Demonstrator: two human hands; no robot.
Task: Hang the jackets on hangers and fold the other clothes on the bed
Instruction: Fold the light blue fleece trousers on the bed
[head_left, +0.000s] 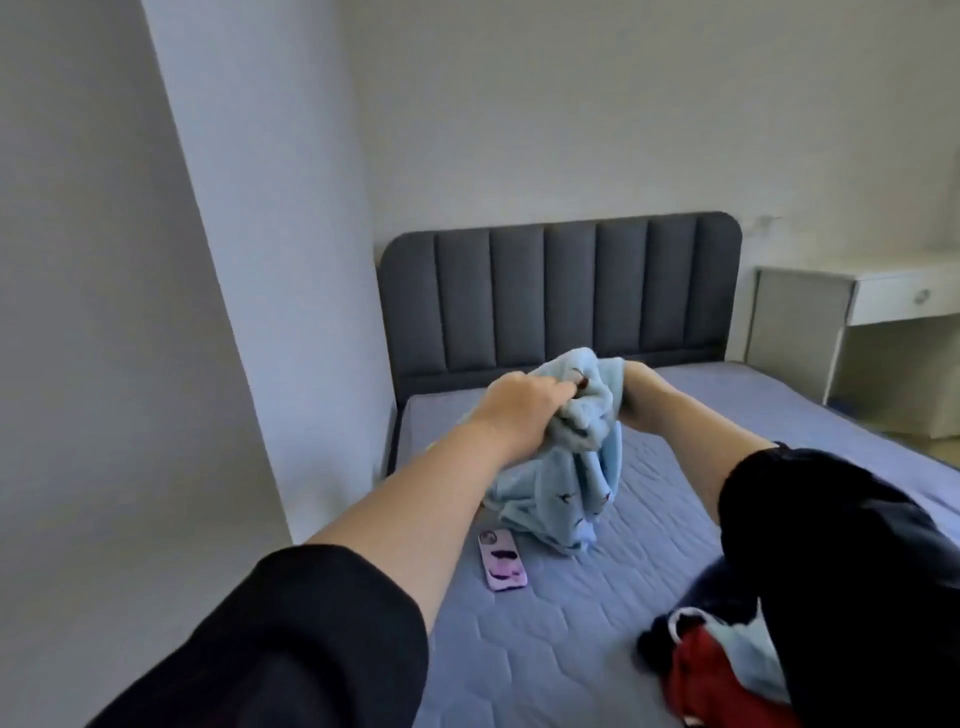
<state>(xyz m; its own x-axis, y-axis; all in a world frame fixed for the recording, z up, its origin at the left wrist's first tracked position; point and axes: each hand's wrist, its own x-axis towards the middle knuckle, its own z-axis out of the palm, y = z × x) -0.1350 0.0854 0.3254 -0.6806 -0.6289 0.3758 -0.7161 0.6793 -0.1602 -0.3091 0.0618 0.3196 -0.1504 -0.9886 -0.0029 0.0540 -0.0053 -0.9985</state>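
A light blue fleece garment (566, 488) with small dark prints hangs bunched above the bed (623, 597), its lower end touching the quilted blue mattress. My left hand (524, 410) grips its top from the left, fingers curled into the cloth. My right hand (639, 395) holds the same top edge from the right, partly hidden behind the fabric. A heap of other clothes (717, 670), red, dark and pale blue, lies at the bed's near right under my right sleeve.
A phone in a pink case (503, 560) lies on the mattress just below the garment. A grey padded headboard (561, 291) stands behind. A white desk with a drawer (883, 306) is at the right, a white wall at the left.
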